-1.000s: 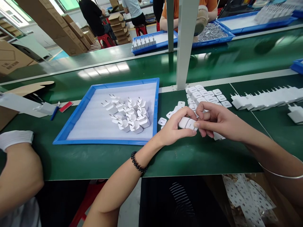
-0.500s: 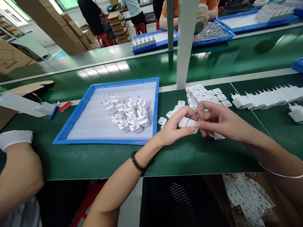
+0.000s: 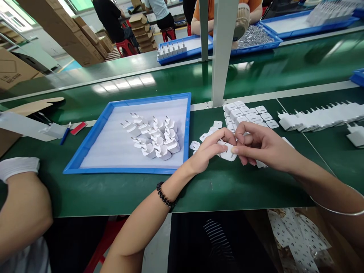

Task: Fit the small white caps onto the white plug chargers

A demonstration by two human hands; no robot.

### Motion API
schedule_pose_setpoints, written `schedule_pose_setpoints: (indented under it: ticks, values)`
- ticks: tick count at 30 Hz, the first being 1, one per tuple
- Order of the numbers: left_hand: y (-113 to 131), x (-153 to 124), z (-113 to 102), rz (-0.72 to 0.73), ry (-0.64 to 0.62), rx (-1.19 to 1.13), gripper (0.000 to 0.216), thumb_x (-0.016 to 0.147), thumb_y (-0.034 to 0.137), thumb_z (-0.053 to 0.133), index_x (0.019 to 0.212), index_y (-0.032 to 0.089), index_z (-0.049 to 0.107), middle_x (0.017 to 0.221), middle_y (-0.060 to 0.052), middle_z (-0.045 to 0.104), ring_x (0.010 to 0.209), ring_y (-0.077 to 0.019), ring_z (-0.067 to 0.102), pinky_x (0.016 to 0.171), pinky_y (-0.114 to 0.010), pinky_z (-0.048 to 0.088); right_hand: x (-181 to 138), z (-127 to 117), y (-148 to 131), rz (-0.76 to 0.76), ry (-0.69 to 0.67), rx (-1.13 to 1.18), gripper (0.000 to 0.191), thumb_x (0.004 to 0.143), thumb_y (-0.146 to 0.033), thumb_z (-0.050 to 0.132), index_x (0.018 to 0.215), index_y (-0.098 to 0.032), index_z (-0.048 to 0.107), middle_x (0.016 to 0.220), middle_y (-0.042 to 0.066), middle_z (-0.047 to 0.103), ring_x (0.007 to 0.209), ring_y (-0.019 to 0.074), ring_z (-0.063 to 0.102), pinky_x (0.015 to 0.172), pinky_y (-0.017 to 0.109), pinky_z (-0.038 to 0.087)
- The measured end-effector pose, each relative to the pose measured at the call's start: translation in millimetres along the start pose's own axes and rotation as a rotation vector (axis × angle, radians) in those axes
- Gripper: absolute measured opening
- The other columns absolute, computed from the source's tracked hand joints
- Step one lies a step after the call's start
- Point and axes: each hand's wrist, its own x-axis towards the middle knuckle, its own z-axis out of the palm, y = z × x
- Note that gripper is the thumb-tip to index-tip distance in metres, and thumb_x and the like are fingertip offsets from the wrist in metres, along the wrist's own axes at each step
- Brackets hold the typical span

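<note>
Between my two hands is a white plug charger, its rounded flat face with small dark marks turned up. My left hand grips its left side, thumb on top. My right hand pinches its right edge between thumb and fingers; the fingers behind it are partly hidden. Just beyond my hands lie many white square charger caps, some stacked, some loose on the green bench. To the left, a blue tray holds a cluster of white plug chargers with their pins upward.
A row of white chargers lines the bench at the right. A white post rises behind the caps. Another person's arm rests at the left edge, near a blue pen. More blue trays stand across the line.
The charger has turned in my hands: its seamed side showed before, its flat marked face shows now. My left thumb has drawn back to the left.
</note>
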Motion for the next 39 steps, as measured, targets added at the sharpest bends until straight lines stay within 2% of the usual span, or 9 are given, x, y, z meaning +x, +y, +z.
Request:
schedule_pose_setpoints:
  ticks: [14, 21, 27, 34, 39]
  values:
    - [4.6, -0.2, 2.8, -0.119, 0.004, -0.167, 0.021, 0.076, 0.035, 0.049, 0.086, 0.017, 0.055, 0.091, -0.006, 0.056, 0.079, -0.0188, 0.052, 0.073, -0.034, 0.039, -0.7, 4.4, 0.5, -0.024, 0.029, -0.007, 0.025, 0.089, -0.028, 0.069, 0.079, -0.022, 0.046, 0.053, -0.006, 0.058, 0.045, 0.0075, 0.050, 0.043, 0.018, 0.041]
    - [5.1, 1.5, 2.1, -0.118, 0.018, -0.163, 0.024, 0.078, 0.038, 0.054, 0.087, 0.016, 0.055, 0.088, -0.004, 0.056, 0.079, -0.0180, 0.052, 0.071, -0.032, 0.039, -2.8, 9.6, 0.7, -0.125, 0.104, -0.071, 0.027, 0.088, -0.028, 0.071, 0.079, -0.022, 0.047, 0.058, -0.005, 0.058, 0.054, 0.0091, 0.055, 0.054, 0.022, 0.044]
    - [3.6, 2.1, 2.0, -0.095, 0.083, -0.159, 0.027, 0.078, 0.042, 0.059, 0.086, 0.016, 0.056, 0.083, -0.004, 0.055, 0.077, -0.0171, 0.050, 0.068, -0.031, 0.037, -3.3, 13.3, 6.3, -0.235, 0.144, -0.162, 0.022, 0.085, -0.026, 0.073, 0.089, -0.024, 0.052, 0.072, -0.004, 0.055, 0.066, 0.0113, 0.056, 0.065, 0.025, 0.047]
    - [2.1, 0.9, 4.9, -0.052, 0.162, -0.118, 0.029, 0.080, 0.045, 0.061, 0.087, 0.017, 0.055, 0.081, -0.001, 0.051, 0.073, -0.0141, 0.046, 0.069, -0.029, 0.036, -3.8, 13.0, 6.5, -0.256, 0.144, -0.231, 0.017, 0.092, -0.025, 0.064, 0.108, -0.025, 0.058, 0.068, -0.004, 0.052, 0.066, 0.0136, 0.056, 0.068, 0.029, 0.049]
    - [-1.9, 0.4, 4.3, -0.044, 0.181, -0.093, 0.038, 0.084, 0.054, 0.060, 0.094, 0.018, 0.055, 0.082, -0.002, 0.055, 0.078, -0.0163, 0.051, 0.071, -0.031, 0.038, -3.0, 12.8, 9.1, -0.340, 0.150, -0.301, 0.034, 0.084, -0.021, 0.073, 0.114, -0.026, 0.058, 0.074, -0.003, 0.056, 0.073, 0.0152, 0.059, 0.074, 0.030, 0.051]
